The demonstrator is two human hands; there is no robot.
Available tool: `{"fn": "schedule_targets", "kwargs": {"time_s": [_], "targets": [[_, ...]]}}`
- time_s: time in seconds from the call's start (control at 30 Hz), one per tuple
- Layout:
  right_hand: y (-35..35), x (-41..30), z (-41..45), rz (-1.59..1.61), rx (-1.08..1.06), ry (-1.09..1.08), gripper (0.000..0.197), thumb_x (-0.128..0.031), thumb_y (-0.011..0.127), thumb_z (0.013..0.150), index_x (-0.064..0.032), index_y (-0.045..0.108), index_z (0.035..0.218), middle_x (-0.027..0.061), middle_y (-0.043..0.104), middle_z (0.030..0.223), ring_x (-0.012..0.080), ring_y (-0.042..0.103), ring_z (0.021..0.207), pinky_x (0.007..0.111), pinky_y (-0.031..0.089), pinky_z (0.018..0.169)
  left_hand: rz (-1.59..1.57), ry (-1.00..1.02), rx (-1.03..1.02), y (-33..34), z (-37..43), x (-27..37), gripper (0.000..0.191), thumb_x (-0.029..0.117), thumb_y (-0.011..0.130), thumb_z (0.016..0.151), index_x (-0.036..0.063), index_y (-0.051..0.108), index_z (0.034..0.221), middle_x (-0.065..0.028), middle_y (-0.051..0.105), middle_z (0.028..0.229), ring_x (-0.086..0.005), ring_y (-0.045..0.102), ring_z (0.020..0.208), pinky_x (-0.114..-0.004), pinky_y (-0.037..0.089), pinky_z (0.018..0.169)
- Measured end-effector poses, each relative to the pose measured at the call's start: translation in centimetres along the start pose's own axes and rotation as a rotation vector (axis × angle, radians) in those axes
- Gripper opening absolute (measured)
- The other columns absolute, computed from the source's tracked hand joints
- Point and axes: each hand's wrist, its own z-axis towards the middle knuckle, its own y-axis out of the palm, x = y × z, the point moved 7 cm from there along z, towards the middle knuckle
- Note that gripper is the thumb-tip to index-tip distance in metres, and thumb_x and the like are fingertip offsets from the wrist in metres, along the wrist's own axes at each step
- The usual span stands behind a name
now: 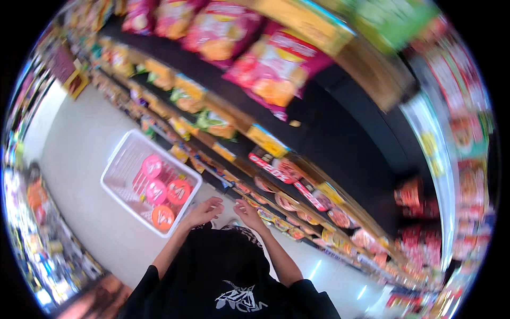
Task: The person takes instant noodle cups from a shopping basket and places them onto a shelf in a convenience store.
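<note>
My left hand is in front of my body, beside the near right corner of a white plastic shopping basket. Its fingers are loosely curled and apart, with nothing visible in them. Across a small gap, my right hand hovers near the lower shelves, also bare, with bent fingers. Inside the basket are two containers with pink lids and two with orange-red lids, grouped towards its right side. The basket appears to rest on the floor.
A tiered store shelf slants across the view. It holds purple-and-yellow snack bags, green-topped packs and round packaged bowls. Pale floor runs along the aisle. Blurred goods line the left side.
</note>
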Motion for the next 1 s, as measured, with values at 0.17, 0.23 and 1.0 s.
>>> {"fn": "schedule_targets", "kwargs": {"time_s": [0.17, 0.23, 1.0], "targets": [[-8.3, 0.4, -6.4, 0.022, 0.204, -0.155, 0.040, -0.017, 0.062, 0.089, -0.0056, 0.050, 0.126, 0.0100, 0.063, 0.102, 0.0162, 0.062, 0.082, 0.031, 0.051, 0.074, -0.031, 0.259, -0.526, 9.4, 1.5, 12.7, 0.036, 0.011, 0.050, 0.096, 0.0046, 0.041, 0.130, -0.0073, 0.054, 0.121, -0.0178, 0.054, 0.113, -0.032, 0.047, 0.091], [-12.1, -3.1, -9.8, 0.027, 0.166, -0.179, 0.044, -0.020, 0.063, 0.089, -0.0055, 0.048, 0.128, 0.0102, 0.063, 0.105, 0.0149, 0.061, 0.081, 0.029, 0.050, 0.073, -0.045, 0.254, -0.640, 13.0, 1.4, 16.2, 0.038, 0.008, 0.050, 0.095, 0.0045, 0.041, 0.131, -0.0077, 0.054, 0.120, -0.0179, 0.053, 0.114, -0.032, 0.046, 0.092], [-52.4, -14.2, -30.1, -0.438, 1.215, -0.204, 0.055, -0.031, 0.064, 0.090, 0.0055, 0.047, 0.128, 0.0150, 0.052, 0.127, 0.0237, 0.050, 0.113, 0.028, 0.032, 0.101, 0.077, 0.730, -0.494, 26.6, 3.2, 34.0, 0.047, 0.005, 0.057, 0.090, 0.0026, 0.036, 0.132, -0.0130, 0.049, 0.124, -0.0208, 0.051, 0.115, -0.033, 0.048, 0.090]]}}
